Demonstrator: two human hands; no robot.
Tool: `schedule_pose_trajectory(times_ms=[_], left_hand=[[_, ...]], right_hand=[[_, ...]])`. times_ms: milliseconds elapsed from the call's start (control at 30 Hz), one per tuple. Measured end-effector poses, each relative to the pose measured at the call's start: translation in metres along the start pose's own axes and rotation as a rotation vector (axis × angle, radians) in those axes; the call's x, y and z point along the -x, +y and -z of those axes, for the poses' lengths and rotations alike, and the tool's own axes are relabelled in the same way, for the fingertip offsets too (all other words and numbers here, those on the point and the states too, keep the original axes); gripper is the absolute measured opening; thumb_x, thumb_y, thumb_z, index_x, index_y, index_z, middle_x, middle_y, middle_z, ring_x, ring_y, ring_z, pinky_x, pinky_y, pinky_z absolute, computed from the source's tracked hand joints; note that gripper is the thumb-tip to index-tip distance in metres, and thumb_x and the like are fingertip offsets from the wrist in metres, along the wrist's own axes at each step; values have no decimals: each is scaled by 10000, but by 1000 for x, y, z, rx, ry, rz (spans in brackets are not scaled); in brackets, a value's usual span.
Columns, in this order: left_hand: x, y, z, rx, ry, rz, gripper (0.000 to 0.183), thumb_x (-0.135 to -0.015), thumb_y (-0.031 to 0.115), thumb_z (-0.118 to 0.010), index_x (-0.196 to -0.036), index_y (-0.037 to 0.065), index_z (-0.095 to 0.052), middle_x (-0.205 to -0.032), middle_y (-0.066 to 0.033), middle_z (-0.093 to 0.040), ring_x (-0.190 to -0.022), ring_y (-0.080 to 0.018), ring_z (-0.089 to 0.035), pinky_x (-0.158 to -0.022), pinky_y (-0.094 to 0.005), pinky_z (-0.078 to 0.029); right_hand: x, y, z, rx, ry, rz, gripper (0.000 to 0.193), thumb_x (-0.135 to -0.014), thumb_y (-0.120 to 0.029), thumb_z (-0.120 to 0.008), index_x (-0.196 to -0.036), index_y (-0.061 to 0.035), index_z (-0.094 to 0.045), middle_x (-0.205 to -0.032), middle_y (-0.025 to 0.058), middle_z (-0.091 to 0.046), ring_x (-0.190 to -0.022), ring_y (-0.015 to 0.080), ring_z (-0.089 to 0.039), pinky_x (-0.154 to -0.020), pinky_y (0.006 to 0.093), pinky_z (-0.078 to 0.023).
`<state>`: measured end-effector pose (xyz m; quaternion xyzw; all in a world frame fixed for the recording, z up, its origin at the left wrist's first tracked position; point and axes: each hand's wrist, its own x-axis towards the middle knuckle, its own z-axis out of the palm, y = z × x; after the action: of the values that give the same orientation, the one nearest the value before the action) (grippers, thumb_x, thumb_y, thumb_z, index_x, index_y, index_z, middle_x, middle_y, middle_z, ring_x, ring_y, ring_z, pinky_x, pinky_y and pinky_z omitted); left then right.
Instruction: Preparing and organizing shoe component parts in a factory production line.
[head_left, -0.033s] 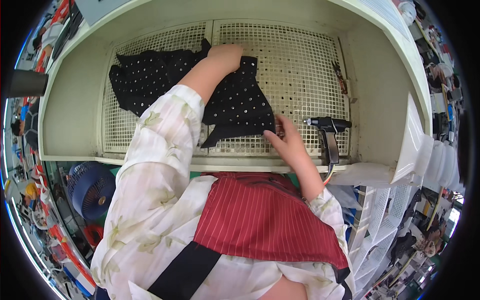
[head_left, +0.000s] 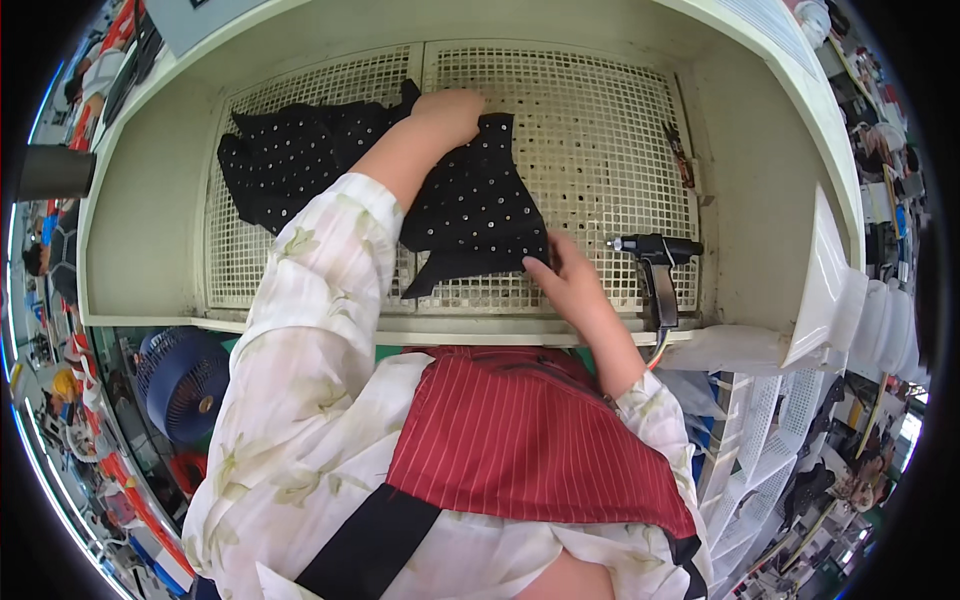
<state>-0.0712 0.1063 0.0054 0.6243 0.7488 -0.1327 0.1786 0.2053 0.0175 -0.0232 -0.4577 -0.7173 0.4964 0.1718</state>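
Observation:
A black cloth piece (head_left: 478, 205) dotted with small shiny studs lies spread over a cream perforated grid (head_left: 590, 130). At its upper edge, my left hand (head_left: 448, 112) is closed on the fabric, the fingertips hidden from sight. My right hand (head_left: 577, 285) pinches the lower right corner of the same piece, thumb on the near side and fingers curled at the edge. Part of the cloth, left of my left forearm, lies bunched. To the right of my right hand a black gun-shaped tool (head_left: 657, 262) with a metal nozzle rests on the grid.
Pale raised walls (head_left: 760, 180) surround the grid, with a front lip (head_left: 480, 330) close to my body. A small dark tool (head_left: 678, 155) lies by the right wall. Below left stands a blue fan (head_left: 182, 385); white racks (head_left: 755, 450) stand at lower right.
The cloth and both hands have shifted very slightly; my hold on the fabric looks the same.

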Motion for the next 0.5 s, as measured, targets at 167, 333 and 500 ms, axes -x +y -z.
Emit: schedule_pose_trajectory(times_ms=[167,333,500], left_hand=[[8,-20,18,232,605,-77,240,-829,290,-589,-958,94,-639,-962,-101,-640,-908,-299,-606,-763,-406,-487],[-21,15,26,100,620,-116,288,-801,309,-617,-1034,142,-637,-954,-93,-633,-930,-265,-604,-842,-407,-461],[-36,39,-8,128,1098,-187,373,-796,213,-625,-1159,170,-553,-1160,-51,-555,-1143,-260,-473,-1013,-484,-312]], right_hand=[[-23,-14,-5,-543,-139,-440,136,-921,-120,-490,-973,-20,-566,-779,44,-620,-600,111,-585,-550,235,-481],[-38,-3,14,-565,25,-510,237,-901,-131,-516,-1092,10,-513,-770,85,-625,-588,120,-585,-488,228,-460],[8,-11,44,-128,91,-228,434,-857,-120,-570,-1248,19,-442,-750,94,-625,-632,170,-605,-582,258,-475]])
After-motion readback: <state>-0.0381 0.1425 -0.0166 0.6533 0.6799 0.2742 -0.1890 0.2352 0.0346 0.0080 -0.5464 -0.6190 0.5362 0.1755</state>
